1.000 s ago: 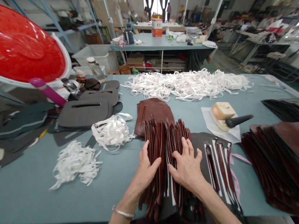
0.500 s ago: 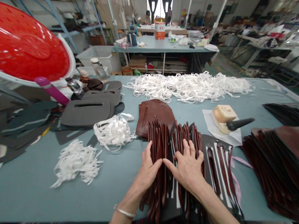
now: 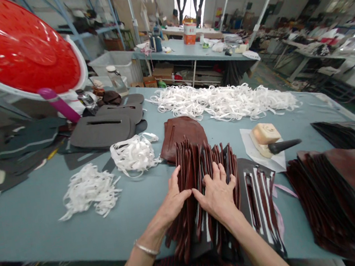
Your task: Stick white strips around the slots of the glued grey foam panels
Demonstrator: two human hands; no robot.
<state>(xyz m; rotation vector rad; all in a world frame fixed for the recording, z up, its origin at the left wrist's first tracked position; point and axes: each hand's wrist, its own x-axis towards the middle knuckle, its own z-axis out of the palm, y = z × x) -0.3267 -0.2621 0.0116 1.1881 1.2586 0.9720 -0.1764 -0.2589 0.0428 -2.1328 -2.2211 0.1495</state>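
A row of dark brown leather strips (image 3: 187, 173), packed on edge with white strips showing among them, lies at the table's front edge. My left hand (image 3: 173, 198) is against the row's left side, fingers stretched up and thumb pointing inward. On top of the strips rests my right hand (image 3: 216, 193), its fingers spread and its thumb close to my left thumb. Beneath and to the right is a dark grey panel (image 3: 243, 168) with a few brown and white strips (image 3: 260, 200) spaced apart on it. Behind the row lies a brown leather piece with a slit (image 3: 182, 134).
White tape piles (image 3: 90, 191) lie left, with a longer heap (image 3: 225, 101) at the back. A block (image 3: 265, 134) and a black-handled tool (image 3: 284, 145) sit on white paper. Brown leather panels (image 3: 328, 200) are stacked right; grey slotted panels (image 3: 101, 131) lie left.
My right hand has shifted slightly left, and the strips under it now stand closer to those by my left hand. My left hand is nearly still.
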